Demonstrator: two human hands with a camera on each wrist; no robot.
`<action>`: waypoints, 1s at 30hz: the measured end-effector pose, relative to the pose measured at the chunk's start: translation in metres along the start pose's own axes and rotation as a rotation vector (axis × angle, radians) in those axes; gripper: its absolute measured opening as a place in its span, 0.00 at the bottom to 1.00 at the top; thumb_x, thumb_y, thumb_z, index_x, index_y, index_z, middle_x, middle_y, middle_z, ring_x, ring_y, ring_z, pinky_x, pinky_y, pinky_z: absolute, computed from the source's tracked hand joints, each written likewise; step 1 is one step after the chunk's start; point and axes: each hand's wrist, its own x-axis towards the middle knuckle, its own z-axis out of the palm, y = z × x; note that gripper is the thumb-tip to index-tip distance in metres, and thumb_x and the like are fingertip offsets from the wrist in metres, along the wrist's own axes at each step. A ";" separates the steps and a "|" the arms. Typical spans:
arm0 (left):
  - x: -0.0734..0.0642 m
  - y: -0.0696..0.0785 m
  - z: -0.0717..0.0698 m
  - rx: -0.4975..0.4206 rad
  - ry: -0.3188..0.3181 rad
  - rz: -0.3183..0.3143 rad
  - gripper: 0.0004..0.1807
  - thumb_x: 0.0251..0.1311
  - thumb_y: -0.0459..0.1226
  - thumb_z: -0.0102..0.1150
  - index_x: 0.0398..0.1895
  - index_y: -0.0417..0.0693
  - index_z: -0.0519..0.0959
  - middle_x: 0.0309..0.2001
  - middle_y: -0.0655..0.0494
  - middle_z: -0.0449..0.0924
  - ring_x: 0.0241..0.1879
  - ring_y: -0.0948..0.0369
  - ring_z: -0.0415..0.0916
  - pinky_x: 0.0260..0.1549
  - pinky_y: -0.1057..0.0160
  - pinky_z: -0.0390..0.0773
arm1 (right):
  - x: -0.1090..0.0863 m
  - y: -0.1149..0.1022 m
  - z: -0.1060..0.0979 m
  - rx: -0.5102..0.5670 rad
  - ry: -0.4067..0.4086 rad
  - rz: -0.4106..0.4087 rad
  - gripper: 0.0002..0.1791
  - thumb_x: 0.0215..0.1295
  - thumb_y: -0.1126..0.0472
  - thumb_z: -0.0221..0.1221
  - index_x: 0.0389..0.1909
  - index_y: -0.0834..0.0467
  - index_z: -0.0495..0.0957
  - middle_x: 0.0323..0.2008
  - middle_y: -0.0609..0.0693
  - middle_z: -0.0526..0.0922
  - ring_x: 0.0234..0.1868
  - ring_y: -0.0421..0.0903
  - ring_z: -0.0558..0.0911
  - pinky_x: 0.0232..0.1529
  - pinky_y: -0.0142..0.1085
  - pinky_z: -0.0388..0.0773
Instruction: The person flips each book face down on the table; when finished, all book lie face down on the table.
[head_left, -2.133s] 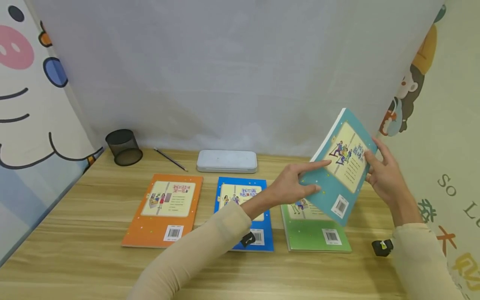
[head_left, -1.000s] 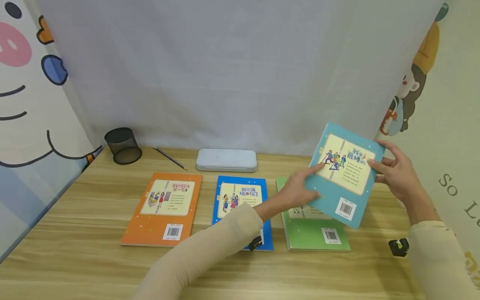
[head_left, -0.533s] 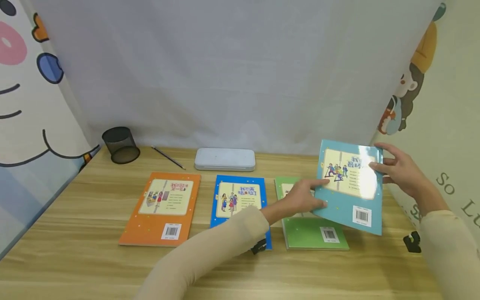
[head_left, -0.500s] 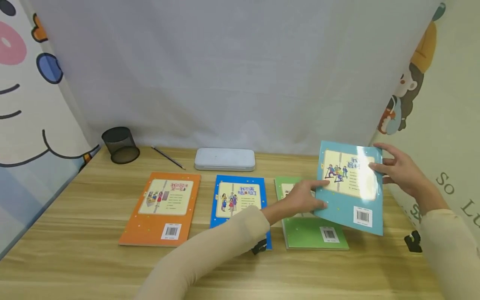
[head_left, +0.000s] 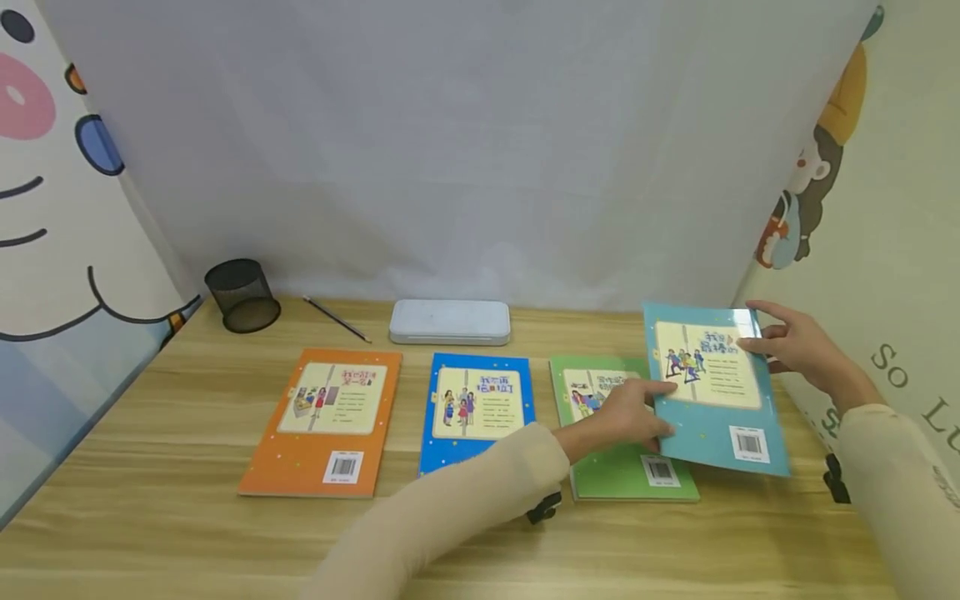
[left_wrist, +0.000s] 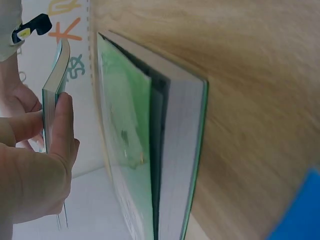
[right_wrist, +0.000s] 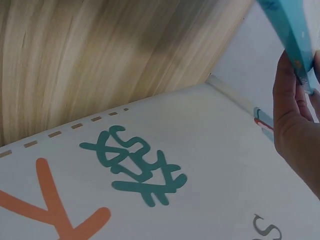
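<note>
Both hands hold a teal book (head_left: 712, 425) by its sides, above the table's right part. My left hand (head_left: 626, 417) pinches its left edge between thumb and fingers, as the left wrist view also shows. At the upper right edge, my right hand (head_left: 798, 346) grips the same book with the thumb on the printed face. A green book (head_left: 618, 475) lies on the table, partly covered by the left hand and the teal book. In the left wrist view, the green book's (left_wrist: 125, 145) cover stands slightly raised from its pages.
A blue book (head_left: 480, 400) and an orange book (head_left: 315, 458) lie to the left, the blue one partly hidden by the left sleeve. Behind them are a white case (head_left: 450, 321), a pencil (head_left: 337, 319) and a black mesh cup (head_left: 243, 296). A patterned wall (head_left: 885, 292) borders the right side.
The teal book has come down and shifted right, from steeply tilted to flatter and straighter. Both hands moved with it, keeping their hold. More of the green book shows.
</note>
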 end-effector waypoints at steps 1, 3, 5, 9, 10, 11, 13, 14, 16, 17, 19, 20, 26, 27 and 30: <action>0.001 0.000 0.003 -0.005 -0.002 -0.003 0.36 0.55 0.22 0.67 0.68 0.52 0.74 0.56 0.43 0.80 0.23 0.52 0.84 0.25 0.64 0.85 | 0.000 0.001 -0.001 -0.009 0.000 0.009 0.45 0.74 0.56 0.56 0.79 0.63 0.38 0.57 0.76 0.69 0.45 0.54 0.81 0.48 0.50 0.85; 0.003 0.000 0.010 -0.005 -0.005 -0.006 0.36 0.55 0.22 0.67 0.68 0.52 0.74 0.56 0.43 0.80 0.23 0.50 0.84 0.24 0.64 0.85 | -0.001 0.005 -0.002 -0.025 0.003 0.031 0.45 0.74 0.57 0.56 0.79 0.64 0.38 0.58 0.79 0.66 0.49 0.60 0.80 0.51 0.54 0.83; 0.004 -0.001 0.015 -0.005 -0.006 -0.012 0.36 0.54 0.22 0.68 0.68 0.52 0.74 0.54 0.43 0.80 0.23 0.49 0.85 0.24 0.64 0.85 | -0.002 0.009 -0.004 -0.033 0.005 0.046 0.45 0.73 0.59 0.56 0.78 0.65 0.38 0.59 0.80 0.65 0.50 0.63 0.79 0.51 0.56 0.82; 0.006 -0.001 0.026 -0.003 -0.005 -0.032 0.36 0.53 0.24 0.70 0.67 0.54 0.75 0.42 0.48 0.81 0.23 0.50 0.86 0.22 0.64 0.85 | -0.002 0.017 -0.006 -0.050 0.021 0.064 0.44 0.72 0.60 0.57 0.77 0.68 0.40 0.57 0.81 0.66 0.44 0.58 0.82 0.47 0.53 0.85; 0.006 0.000 0.029 -0.002 -0.006 -0.035 0.35 0.54 0.24 0.69 0.66 0.54 0.76 0.38 0.50 0.80 0.23 0.51 0.86 0.22 0.65 0.84 | -0.002 0.019 -0.006 -0.054 0.022 0.065 0.44 0.72 0.60 0.57 0.77 0.69 0.41 0.57 0.81 0.66 0.44 0.57 0.82 0.46 0.52 0.85; 0.007 0.000 0.032 -0.006 -0.010 -0.037 0.35 0.55 0.24 0.69 0.66 0.53 0.76 0.36 0.51 0.79 0.23 0.51 0.86 0.21 0.65 0.84 | -0.001 0.020 -0.007 -0.059 0.024 0.067 0.44 0.71 0.59 0.58 0.77 0.69 0.42 0.56 0.81 0.66 0.44 0.57 0.82 0.46 0.52 0.85; 0.007 0.000 0.037 -0.005 -0.019 -0.037 0.34 0.56 0.24 0.68 0.66 0.53 0.75 0.32 0.52 0.77 0.23 0.52 0.85 0.21 0.66 0.84 | 0.000 0.024 -0.008 -0.070 0.024 0.073 0.44 0.71 0.59 0.58 0.76 0.70 0.43 0.57 0.81 0.66 0.45 0.59 0.82 0.46 0.52 0.85; 0.008 0.000 0.039 -0.005 -0.025 -0.036 0.33 0.57 0.23 0.67 0.67 0.53 0.75 0.31 0.52 0.77 0.23 0.51 0.85 0.21 0.66 0.84 | 0.001 0.025 -0.008 -0.070 0.025 0.076 0.44 0.71 0.59 0.58 0.76 0.70 0.44 0.57 0.81 0.66 0.46 0.60 0.82 0.46 0.52 0.85; 0.009 -0.001 0.042 -0.002 -0.038 -0.034 0.33 0.58 0.23 0.65 0.67 0.52 0.74 0.30 0.50 0.79 0.24 0.51 0.86 0.21 0.66 0.84 | 0.002 0.029 -0.008 -0.066 0.020 0.085 0.43 0.71 0.60 0.58 0.76 0.70 0.44 0.58 0.81 0.66 0.48 0.62 0.81 0.47 0.52 0.84; 0.010 -0.001 0.043 -0.003 -0.042 -0.036 0.33 0.58 0.22 0.65 0.67 0.51 0.74 0.30 0.50 0.79 0.24 0.51 0.85 0.21 0.67 0.84 | 0.003 0.031 -0.007 -0.061 0.021 0.096 0.43 0.71 0.60 0.58 0.76 0.70 0.44 0.58 0.81 0.66 0.48 0.63 0.80 0.47 0.52 0.84; 0.012 -0.001 0.046 0.001 -0.041 -0.043 0.34 0.58 0.22 0.64 0.67 0.51 0.74 0.30 0.48 0.80 0.24 0.51 0.85 0.21 0.67 0.84 | 0.005 0.035 -0.005 -0.046 0.023 0.116 0.43 0.71 0.61 0.58 0.76 0.70 0.44 0.59 0.81 0.65 0.49 0.63 0.79 0.48 0.52 0.84; 0.013 -0.001 0.047 0.000 -0.042 -0.048 0.34 0.57 0.21 0.64 0.67 0.51 0.74 0.30 0.48 0.80 0.23 0.52 0.85 0.21 0.67 0.83 | 0.006 0.037 -0.004 -0.040 0.023 0.126 0.43 0.71 0.61 0.58 0.76 0.70 0.44 0.59 0.81 0.65 0.50 0.64 0.79 0.48 0.52 0.84; 0.018 0.001 0.053 -0.002 -0.042 -0.080 0.34 0.56 0.22 0.66 0.67 0.52 0.75 0.21 0.47 0.81 0.24 0.51 0.86 0.20 0.67 0.83 | 0.010 0.046 -0.002 -0.048 0.019 0.138 0.43 0.71 0.60 0.58 0.76 0.70 0.44 0.60 0.82 0.62 0.53 0.68 0.77 0.49 0.52 0.84; 0.019 0.001 0.054 -0.004 -0.040 -0.087 0.34 0.55 0.22 0.66 0.66 0.51 0.75 0.20 0.47 0.81 0.24 0.50 0.86 0.20 0.67 0.83 | 0.010 0.047 -0.002 -0.052 0.012 0.132 0.43 0.71 0.60 0.58 0.76 0.70 0.45 0.61 0.82 0.62 0.53 0.69 0.76 0.48 0.51 0.84; 0.021 0.001 0.058 0.004 -0.026 -0.108 0.34 0.55 0.22 0.67 0.66 0.51 0.75 0.20 0.47 0.82 0.23 0.50 0.86 0.20 0.67 0.83 | 0.012 0.050 0.001 -0.061 -0.006 0.110 0.42 0.72 0.59 0.57 0.75 0.71 0.46 0.61 0.83 0.63 0.52 0.66 0.78 0.45 0.46 0.85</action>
